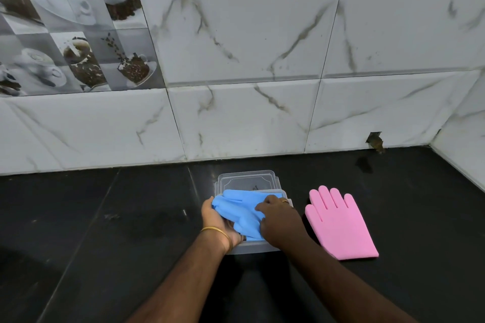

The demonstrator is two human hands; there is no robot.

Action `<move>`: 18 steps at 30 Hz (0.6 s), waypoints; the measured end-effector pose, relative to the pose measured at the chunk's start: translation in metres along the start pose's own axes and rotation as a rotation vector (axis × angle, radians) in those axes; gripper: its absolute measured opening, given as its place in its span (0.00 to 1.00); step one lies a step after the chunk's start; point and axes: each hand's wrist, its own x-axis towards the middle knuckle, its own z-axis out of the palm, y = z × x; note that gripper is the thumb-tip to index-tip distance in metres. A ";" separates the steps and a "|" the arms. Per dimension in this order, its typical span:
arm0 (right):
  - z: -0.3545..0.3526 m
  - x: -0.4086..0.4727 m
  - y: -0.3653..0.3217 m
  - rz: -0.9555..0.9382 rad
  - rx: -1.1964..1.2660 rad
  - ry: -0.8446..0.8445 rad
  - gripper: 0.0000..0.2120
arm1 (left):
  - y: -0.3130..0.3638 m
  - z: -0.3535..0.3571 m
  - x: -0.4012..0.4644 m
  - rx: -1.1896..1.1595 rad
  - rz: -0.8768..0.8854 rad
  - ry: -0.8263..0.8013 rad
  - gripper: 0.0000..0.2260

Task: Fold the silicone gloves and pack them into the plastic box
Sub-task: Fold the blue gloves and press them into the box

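Tabletop (105,231): black, tiled wall behind.
Plastic box (252,248): centre, lid (248,181) at 12 o'clock.
Blue glove (242,211): over box, gripped by left hand (217,220), right hand (279,220) pressing.
Pink glove (338,225): flat, 3 o'clock.

Marble-tiled wall (262,34), black counter (105,217)
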 end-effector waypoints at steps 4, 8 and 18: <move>0.006 0.003 -0.001 -0.004 -0.046 -0.009 0.16 | -0.003 0.006 -0.003 0.004 -0.024 0.076 0.28; 0.010 0.005 -0.003 -0.007 -0.101 -0.018 0.14 | -0.005 0.013 -0.003 -0.042 0.063 0.120 0.29; 0.008 0.008 0.005 -0.018 -0.064 -0.018 0.14 | 0.060 -0.012 -0.059 1.213 0.108 0.125 0.27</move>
